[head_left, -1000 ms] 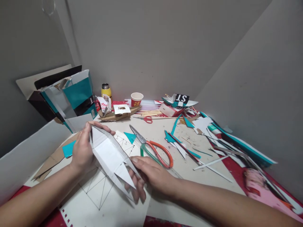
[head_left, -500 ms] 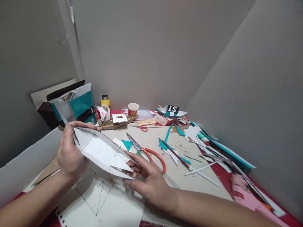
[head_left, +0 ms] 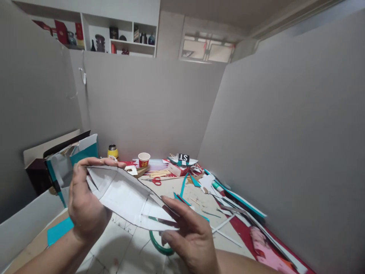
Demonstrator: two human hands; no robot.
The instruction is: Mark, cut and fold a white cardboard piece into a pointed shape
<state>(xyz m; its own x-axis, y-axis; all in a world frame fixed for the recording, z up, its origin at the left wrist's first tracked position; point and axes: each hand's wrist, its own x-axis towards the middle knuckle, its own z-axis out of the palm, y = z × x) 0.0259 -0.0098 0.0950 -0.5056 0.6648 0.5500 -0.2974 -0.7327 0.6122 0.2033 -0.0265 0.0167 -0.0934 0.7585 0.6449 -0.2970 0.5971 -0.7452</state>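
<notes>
Between my hands is a folded white cardboard piece (head_left: 125, 194), boat-shaped, with dark edges, crease lines and split pointed tips at its right end. My left hand (head_left: 88, 205) is closed around its left end, fingers along the far edge and thumb near the fold. My right hand (head_left: 194, 232) grips the pointed right end between thumb and fingers. Just below the piece, a green curved loop (head_left: 161, 249) shows, partly hidden by my right hand. Under them lies a white sheet with drawn lines (head_left: 97, 262).
Red-handled scissors (head_left: 156, 181), a paper cup (head_left: 144, 160) and a yellow bottle (head_left: 113, 151) stand or lie toward the back. Cardboard strips (head_left: 228, 224) litter the right side. Cut boxes (head_left: 57, 171) lean at left. Grey partitions (head_left: 142, 102) enclose the table.
The view has tilted up, bringing shelves and a window into sight. The cardboard piece, still held by both hands, has moved slightly down and right in the picture.
</notes>
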